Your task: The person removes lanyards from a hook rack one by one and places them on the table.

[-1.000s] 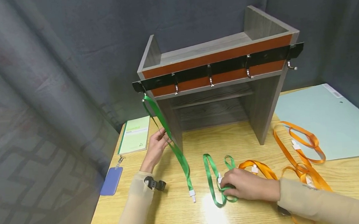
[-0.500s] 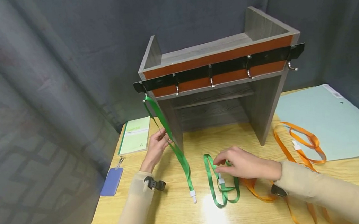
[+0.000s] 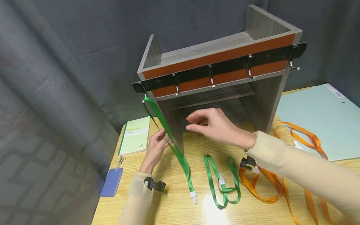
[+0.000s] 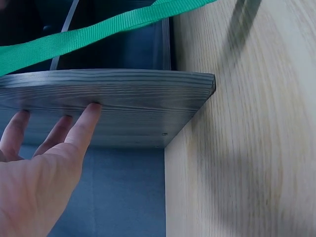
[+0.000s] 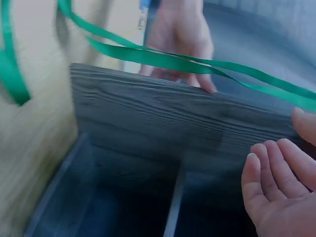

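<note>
- The left hand (image 3: 155, 149) is resting by the left side panel of the wooden shelf (image 3: 260, 100), near the table's back-left part; its fingers (image 4: 81, 126) are lying straight against the panel's edge, the grip loose and holding nothing, though the fingertips are touching or just beside the hanging green strap (image 3: 173, 144).
- That green strap is hanging from the leftmost hook (image 3: 143, 96) of the black hook rail (image 3: 220, 67) on the shelf front, and is sloping down to the table (image 3: 174, 217), where its white clip (image 3: 192, 195) is lying.
- The right hand (image 3: 213, 125) is hovering in the air in front of the shelf opening, above the table, fingers loosely curled and thumb near the fingertips; its grip is holding nothing.
- A second green strap (image 3: 220, 183) is lying in loops on the table near the front edge, below the right forearm and apart from both hands.
- Orange straps (image 3: 298, 142) are lying tangled just to the right of it, toward the table's right side.
- A pale blue folder (image 3: 331, 122) is lying at the back-right corner, a green booklet (image 3: 135, 134) at the back-left, and a blue badge holder (image 3: 111, 181) at the left edge.
</note>
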`<state>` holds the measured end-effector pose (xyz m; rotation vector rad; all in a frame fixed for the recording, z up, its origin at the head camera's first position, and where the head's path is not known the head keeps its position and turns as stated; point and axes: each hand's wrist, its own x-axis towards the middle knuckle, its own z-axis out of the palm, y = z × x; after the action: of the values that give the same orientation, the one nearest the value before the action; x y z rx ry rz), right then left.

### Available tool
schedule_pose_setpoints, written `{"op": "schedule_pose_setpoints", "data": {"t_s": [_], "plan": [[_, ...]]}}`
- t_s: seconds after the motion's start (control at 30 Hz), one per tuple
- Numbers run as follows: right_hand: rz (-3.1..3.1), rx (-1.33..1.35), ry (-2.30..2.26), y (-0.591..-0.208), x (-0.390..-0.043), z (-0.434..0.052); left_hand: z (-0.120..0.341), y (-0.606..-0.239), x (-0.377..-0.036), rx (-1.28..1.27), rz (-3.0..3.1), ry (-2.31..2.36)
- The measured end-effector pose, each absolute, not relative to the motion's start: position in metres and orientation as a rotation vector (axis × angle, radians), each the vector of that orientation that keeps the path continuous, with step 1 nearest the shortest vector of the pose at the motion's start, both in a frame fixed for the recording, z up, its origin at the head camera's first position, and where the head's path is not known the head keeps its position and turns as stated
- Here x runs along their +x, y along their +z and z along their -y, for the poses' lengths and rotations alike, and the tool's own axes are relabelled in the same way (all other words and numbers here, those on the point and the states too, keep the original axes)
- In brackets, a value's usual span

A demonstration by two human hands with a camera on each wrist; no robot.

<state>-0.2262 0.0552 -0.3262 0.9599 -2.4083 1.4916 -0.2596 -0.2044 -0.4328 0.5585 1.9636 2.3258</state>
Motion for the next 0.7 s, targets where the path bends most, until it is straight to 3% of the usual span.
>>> {"op": "schedule_pose_setpoints", "data": {"t_s": [0.23,0.7], "plan": [[2.331,0.928,1.673,-0.305,-0.240,-0.032,0.204,-0.431,-0.258,0.535,-1.970,2.327],[2.136,0.856,1.610,-0.292,-0.240,0.008,0.205,-0.432,-0.257,0.517,-1.975,2.327]]}}
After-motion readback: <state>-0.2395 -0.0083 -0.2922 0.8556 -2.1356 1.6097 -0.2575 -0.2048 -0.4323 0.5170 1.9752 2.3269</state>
